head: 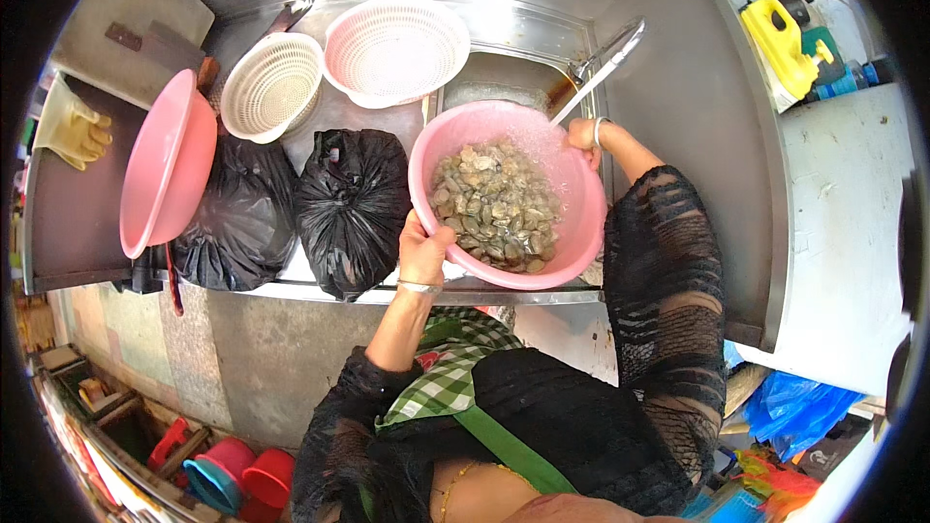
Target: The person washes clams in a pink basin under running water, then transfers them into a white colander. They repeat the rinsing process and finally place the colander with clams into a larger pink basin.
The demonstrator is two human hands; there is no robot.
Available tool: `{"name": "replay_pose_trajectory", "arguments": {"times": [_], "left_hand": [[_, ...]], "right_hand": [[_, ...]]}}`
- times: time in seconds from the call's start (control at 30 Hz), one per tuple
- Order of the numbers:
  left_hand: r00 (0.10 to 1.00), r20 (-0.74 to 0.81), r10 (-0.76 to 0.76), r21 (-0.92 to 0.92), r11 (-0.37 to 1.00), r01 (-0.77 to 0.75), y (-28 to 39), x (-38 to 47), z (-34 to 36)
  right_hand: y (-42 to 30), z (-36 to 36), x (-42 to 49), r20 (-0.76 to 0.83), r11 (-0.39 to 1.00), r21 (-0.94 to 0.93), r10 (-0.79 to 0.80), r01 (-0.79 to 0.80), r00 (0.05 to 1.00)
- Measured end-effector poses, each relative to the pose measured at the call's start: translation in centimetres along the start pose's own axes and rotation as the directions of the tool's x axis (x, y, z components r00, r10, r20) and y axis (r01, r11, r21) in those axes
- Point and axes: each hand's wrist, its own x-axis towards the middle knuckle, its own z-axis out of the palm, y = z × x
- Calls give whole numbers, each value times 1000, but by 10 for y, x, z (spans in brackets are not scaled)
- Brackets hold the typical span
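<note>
A pink plastic basin [508,277] rests over the front of the steel sink, holding a pile of small clams [494,207] in water. My left hand [423,250] grips its near-left rim, thumb on top. At the far-right rim, my right hand [583,139] has hold of the edge, close to the end of a white hose [596,91] on the faucet [633,35]. Water runs from that hose into the basin and splashes at its far side. Part of the sink bowl [494,80] shows behind the basin.
Left of the basin sit two tied black plastic bags [354,203] [240,211]. Behind them stand a white colander [272,87] and a larger pale-pink colander [396,51]. Another pink basin [171,167] leans at the left, near a rubber glove [73,123]. A steel side panel [690,123] rises at the right.
</note>
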Motion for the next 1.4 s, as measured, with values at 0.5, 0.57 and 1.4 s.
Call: {"name": "replay_pose_trajectory", "arguments": {"times": [0.5,0.57,1.4], "left_hand": [[999,-5,35,-73,997,-35,-11,-10,-6],[998,17,64,-15,998,-64,-20,-8,-11],[1000,-8,24,-36,999,-25,-2,15,1]], "right_hand": [[-189,0,88,-137,301,930,-248,210,959],[-184,2,101,-59,255,957,-290,137,955],[27,49,-43,-917,826,18,-211,563,340]]}}
